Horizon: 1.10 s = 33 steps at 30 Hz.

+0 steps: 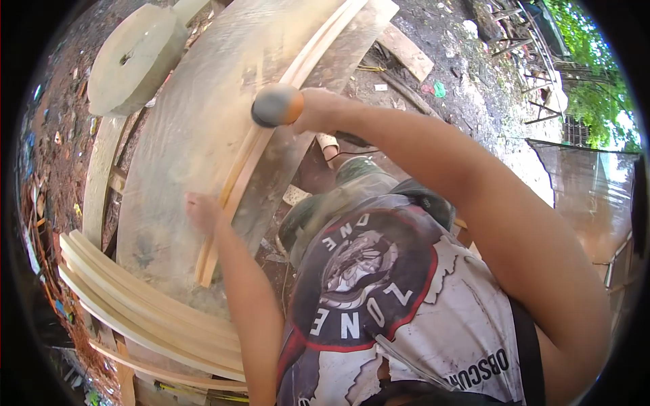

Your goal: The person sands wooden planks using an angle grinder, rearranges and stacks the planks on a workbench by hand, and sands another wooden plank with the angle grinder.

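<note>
My right hand is wrapped around an orange and grey power tool with a rounded, motion-blurred end. The tool sits over a long, narrow wooden strip that runs diagonally along a dusty work board. Farther down the same strip, my left hand is at its left edge; blur hides how the fingers lie and whether they grip the wood. Pale dust hazes the board around the tool. The tool's underside is hidden.
Several curved-looking wooden strips are stacked at the lower left. A thick round wooden slab stands at the upper left. A loose plank lies beyond the board, on littered dirt ground. A dark cord runs near my legs.
</note>
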{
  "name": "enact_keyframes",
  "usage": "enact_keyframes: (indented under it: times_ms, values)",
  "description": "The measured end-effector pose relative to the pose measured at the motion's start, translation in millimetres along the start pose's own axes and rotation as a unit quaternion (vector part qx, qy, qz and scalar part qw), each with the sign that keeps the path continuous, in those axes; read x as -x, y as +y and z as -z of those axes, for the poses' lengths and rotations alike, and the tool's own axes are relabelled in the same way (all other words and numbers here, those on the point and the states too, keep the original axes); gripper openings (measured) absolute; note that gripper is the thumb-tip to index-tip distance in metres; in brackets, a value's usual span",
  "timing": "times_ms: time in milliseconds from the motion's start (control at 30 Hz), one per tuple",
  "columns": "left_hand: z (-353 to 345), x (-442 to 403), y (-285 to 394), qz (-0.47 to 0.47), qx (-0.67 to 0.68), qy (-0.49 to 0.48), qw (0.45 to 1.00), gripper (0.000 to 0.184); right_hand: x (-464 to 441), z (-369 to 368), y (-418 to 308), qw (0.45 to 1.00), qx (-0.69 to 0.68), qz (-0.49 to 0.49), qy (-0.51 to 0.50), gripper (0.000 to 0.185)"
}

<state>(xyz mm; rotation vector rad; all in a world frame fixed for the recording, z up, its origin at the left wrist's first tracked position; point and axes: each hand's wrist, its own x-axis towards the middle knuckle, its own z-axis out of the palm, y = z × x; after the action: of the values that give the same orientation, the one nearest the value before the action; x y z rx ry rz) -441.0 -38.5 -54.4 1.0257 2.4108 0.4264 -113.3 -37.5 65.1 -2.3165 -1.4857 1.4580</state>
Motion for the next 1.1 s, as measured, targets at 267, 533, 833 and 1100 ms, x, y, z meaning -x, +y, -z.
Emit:
enact_keyframes:
  times_ms: [267,533,833,1100]
  values:
    - [5,2,4,0.009,-0.056,-0.019,0.998,0.061,-68,99,91,0.993,0.012,-0.047,0.104,0.047]
    - [4,1,2,0.013,-0.072,0.013,0.997,0.059,-120,186,135,0.989,0.015,-0.071,0.129,0.047]
    - [3,-4,-8,0.075,-0.121,0.015,0.99,0.057,-156,273,181,0.982,0.018,-0.102,0.16,0.05]
    - [8,9,5,0.078,-0.085,0.052,0.992,0.055,-196,335,239,0.975,-0.079,-0.029,0.204,0.037]
